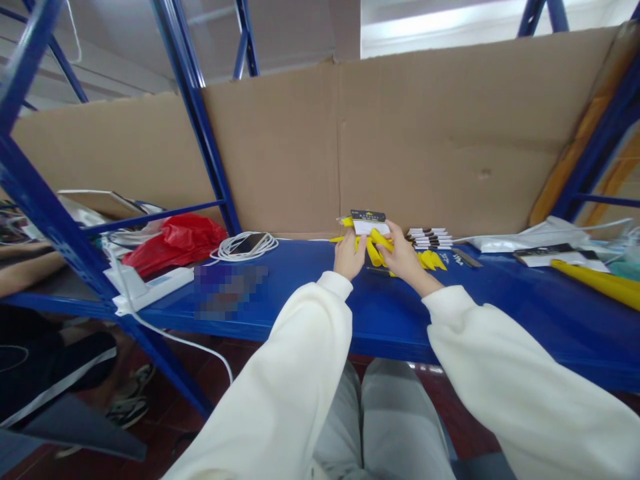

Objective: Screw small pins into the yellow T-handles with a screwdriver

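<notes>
Both hands meet over the blue shelf. My left hand (350,256) is closed on a small clear packet with a black-and-white header card (370,223); yellow shows inside and beside it. Close on the right, my right hand (401,253) pinches a yellow plastic piece (382,241) against the packet's lower edge. The exact kind of yellow piece is too small to tell. Another yellow piece (373,253) lies between the hands, partly covered by fingers. Just right of my right hand are several small yellow pieces (431,261) and a stack of folded white-and-black cards (429,238).
A grey metal blade or strip (467,258) lies to the right, with a white plastic bag (530,235) and long yellow item (597,283) beyond. At left are coiled white cable (245,247), a power strip (155,288) and red bag (175,243). Another person's arm (30,267) shows far left.
</notes>
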The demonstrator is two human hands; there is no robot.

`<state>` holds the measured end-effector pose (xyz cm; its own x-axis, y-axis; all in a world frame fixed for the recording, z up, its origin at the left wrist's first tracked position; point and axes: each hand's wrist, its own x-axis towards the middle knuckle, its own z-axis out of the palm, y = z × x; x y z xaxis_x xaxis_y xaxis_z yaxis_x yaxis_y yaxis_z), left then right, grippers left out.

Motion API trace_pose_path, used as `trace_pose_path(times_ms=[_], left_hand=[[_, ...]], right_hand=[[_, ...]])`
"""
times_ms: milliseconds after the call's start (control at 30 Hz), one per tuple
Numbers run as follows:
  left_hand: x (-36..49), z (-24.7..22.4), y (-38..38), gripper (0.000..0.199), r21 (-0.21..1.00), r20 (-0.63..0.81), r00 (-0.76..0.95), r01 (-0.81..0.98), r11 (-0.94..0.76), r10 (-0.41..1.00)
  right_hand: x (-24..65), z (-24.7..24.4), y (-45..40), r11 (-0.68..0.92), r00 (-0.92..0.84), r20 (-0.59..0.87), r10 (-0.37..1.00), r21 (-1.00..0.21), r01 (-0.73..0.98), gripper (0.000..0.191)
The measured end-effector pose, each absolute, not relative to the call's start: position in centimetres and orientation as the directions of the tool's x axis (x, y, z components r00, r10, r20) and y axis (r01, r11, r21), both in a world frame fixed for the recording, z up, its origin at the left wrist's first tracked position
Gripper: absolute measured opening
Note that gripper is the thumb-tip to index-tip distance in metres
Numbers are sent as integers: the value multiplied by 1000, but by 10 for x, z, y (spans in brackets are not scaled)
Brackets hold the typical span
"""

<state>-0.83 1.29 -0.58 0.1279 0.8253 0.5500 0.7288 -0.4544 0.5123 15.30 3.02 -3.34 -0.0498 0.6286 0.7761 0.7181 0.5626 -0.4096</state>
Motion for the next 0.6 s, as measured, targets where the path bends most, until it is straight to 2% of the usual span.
trace_pose_path(times_ms=[100, 167, 267, 333, 467, 600], left_hand=[[-11, -8, 19, 37, 537, 595, 96, 690, -485, 798], [-12, -11, 25, 37, 605, 603, 16, 642, -470, 797], [-11, -17, 35, 49, 723, 635, -136, 453, -522, 761], [-10, -21, 42, 49, 741, 665, -216, 302, -599, 715], [-8, -25, 48, 35, 723, 688, -276, 170, -670, 672], [-8, -23, 48, 16, 743, 655, -291, 80, -665, 697]], right_hand=[[154, -31, 27, 541, -33, 754, 656, -440, 716, 69], [154, -29, 26, 534, -27, 745, 667, -451, 715, 68], [154, -29, 26, 520, -23, 729, 684, -466, 716, 69], [155, -30, 26, 506, -15, 718, 696, -475, 720, 69], [158, -33, 29, 505, 0, 720, 694, -487, 712, 69], [160, -34, 31, 501, 3, 713, 701, -495, 710, 70]])
